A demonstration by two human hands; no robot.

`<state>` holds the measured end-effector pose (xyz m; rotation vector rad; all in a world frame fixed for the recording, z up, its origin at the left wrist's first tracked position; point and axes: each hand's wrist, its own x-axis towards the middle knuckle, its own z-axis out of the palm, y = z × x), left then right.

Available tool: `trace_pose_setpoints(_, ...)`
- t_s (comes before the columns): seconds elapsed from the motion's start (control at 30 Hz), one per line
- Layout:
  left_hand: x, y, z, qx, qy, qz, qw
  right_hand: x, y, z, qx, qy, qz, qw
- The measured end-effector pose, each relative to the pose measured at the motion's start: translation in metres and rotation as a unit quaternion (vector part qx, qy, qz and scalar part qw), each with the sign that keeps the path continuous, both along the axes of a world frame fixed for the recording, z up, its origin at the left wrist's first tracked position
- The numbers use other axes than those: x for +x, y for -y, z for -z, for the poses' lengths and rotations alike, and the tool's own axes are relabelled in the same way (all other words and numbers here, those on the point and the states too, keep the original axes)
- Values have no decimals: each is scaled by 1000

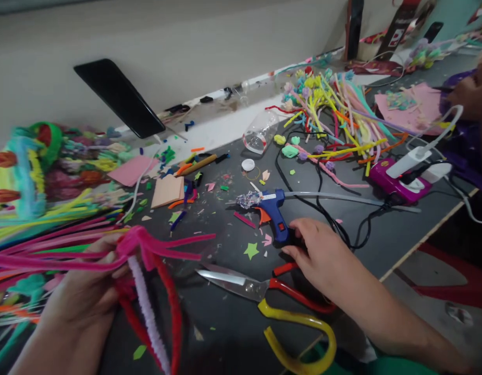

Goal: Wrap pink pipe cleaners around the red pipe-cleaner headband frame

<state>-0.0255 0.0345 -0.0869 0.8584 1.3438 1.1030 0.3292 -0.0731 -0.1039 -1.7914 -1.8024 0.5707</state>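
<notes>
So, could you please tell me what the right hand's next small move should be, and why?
I would probably close the right hand around the handle of the blue glue gun: it is right beside that handle, with thumb and forefinger apart, while the left hand already holds the bright pink pipe cleaners.

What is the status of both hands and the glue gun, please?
Left hand holding pink pipe cleaners. Right hand at blue glue gun, grip unclear. Scissors lying close to right hand.

Both forearms (369, 307) are bare; green clothing (397, 366) shows.
</notes>
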Motion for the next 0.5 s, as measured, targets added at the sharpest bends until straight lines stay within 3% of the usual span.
trace_pose_setpoints(0.17,1,1,0,19,-31,30,999,1,0,3,15,-2,-6,1000)
trace_pose_setpoints(0.43,-3,1,2,13,-3,-11,1000,-1,-1,-2,-6,8,-1,1000)
trace_pose_setpoints(0.5,-6,0,4,-13,19,26,999,-2,-1,-3,-9,13,1,1000)
